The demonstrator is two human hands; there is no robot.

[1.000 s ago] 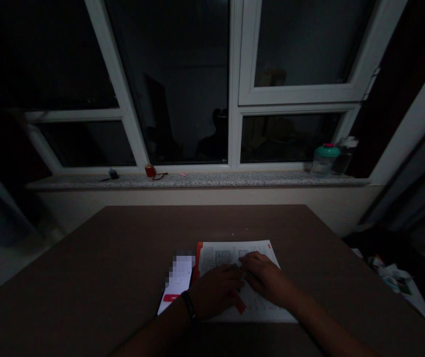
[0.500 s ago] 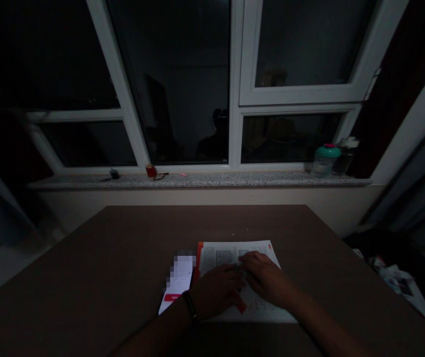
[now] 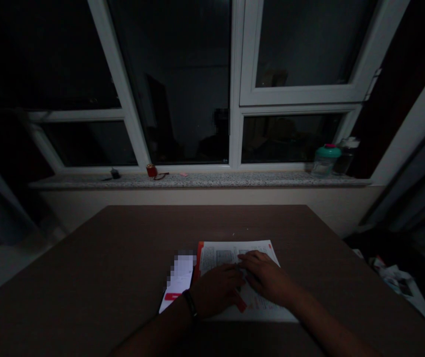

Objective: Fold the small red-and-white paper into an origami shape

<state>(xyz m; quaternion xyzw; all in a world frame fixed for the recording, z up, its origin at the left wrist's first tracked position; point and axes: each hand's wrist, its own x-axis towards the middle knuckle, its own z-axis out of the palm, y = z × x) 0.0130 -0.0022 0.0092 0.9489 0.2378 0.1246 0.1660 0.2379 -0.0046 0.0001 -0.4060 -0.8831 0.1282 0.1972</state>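
While the printed booklet [image 3: 260,307] lies flat on the brown tabletop [image 3: 138,258], both hands rest over its middle. The left hand [image 3: 218,292], with a dark wristband [image 3: 190,303] behind it, covers the booklet's left half, its fingers bent and drawn together; a red strip [image 3: 240,303] shows beside its thumb, over the booklet's near part, though whether it is gripped I cannot tell. The right hand [image 3: 266,277] lies on the booklet's right half, palm down, fingers loosely curved, their tips meeting or nearly meeting the left fingertips; whether they pinch anything is too dark to tell. Just left of the booklet lies a lit smartphone [image 3: 181,282]. Well beyond the booklet, to its right, stands a teal-lidded bottle [image 3: 326,161].
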